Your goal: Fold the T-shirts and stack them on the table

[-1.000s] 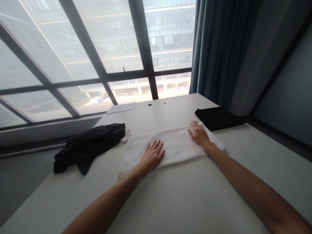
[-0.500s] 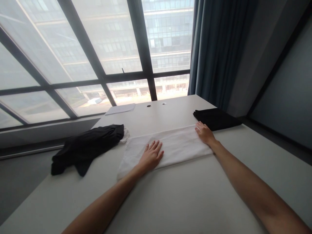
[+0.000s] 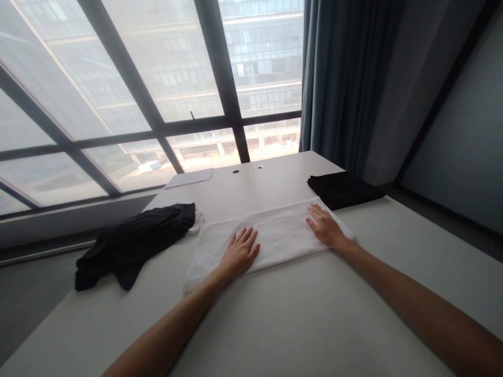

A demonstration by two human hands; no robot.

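A white folded cloth, perhaps a garment, lies flat as a long strip across the table. My left hand rests palm down on its left-middle part, fingers stretched out. Toward its right end my right hand also lies flat on the fabric, with the fingers a little apart. Neither hand grips anything. The cloth's right end shows past my right wrist, and a few shallow wrinkles run over its surface.
Left of the white cloth lies a crumpled black garment, with a bit of white fabric beside it. A folded black cloth sits at the right. White paper lies near the window; a blue curtain hangs behind the table.
My right hand has slid left along the white cloth, away from its right edge, uncovering that end. My left hand stays in about the same place on the cloth. The view has shifted slightly.
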